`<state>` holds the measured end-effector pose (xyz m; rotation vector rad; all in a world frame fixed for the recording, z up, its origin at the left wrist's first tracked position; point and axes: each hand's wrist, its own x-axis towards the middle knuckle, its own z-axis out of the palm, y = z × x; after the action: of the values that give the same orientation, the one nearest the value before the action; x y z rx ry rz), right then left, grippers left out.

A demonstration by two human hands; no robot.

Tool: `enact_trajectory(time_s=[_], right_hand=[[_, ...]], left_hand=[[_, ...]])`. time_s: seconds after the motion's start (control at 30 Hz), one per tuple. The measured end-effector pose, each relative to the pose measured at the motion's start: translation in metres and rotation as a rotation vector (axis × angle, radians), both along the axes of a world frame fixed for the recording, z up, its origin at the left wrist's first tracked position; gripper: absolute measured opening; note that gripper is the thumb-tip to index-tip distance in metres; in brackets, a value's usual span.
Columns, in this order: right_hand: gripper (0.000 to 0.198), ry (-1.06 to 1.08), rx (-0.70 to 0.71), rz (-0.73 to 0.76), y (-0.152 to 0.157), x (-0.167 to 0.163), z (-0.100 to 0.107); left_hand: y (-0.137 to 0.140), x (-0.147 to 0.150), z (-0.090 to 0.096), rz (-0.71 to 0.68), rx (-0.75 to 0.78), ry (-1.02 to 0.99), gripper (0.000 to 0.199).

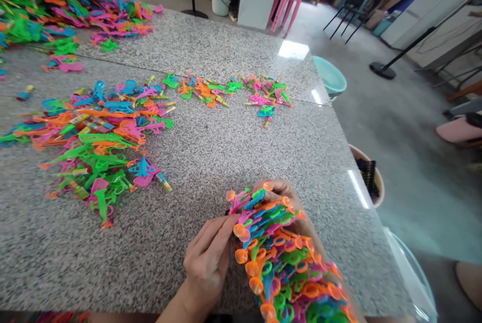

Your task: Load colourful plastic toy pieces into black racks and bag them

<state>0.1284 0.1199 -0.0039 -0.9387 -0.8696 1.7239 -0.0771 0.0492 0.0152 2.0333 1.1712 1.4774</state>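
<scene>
A long, dense row of small plastic toys (286,262) in pink, blue, green and orange, with orange suction cups, runs from the front table edge up to my hands. My left hand (207,255) is closed, its thumb and fingers pinching the left side of the row's far end. A small black bit shows at those fingertips; what it belongs to is unclear. Behind the same end, my right hand (276,187) curls round the toys, with its fingers partly hidden. The right forearm lies along the row, mostly covered by it.
A loose pile of similar toys (101,147) lies left on the speckled stone table (211,162). Smaller clusters (207,89) lie farther back, with a large heap (75,6) at the back left. Beyond the right edge stand a teal stool (329,74) and a bin (377,187).
</scene>
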Motion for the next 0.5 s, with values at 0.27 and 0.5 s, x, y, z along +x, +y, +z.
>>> enact_trajectory(time_s=[0.27,0.5], right_hand=[[0.014,0.061,-0.141,-0.033,-0.004,-0.002,-0.002],[0.019,0.137,-0.179,-0.028,0.000,-0.002,-0.005]], left_hand=[[0.002,0.005,0.006,0.073,0.017,-0.011,0.041],[0.000,0.009,-0.005,0.121,0.034,-0.066,0.041]])
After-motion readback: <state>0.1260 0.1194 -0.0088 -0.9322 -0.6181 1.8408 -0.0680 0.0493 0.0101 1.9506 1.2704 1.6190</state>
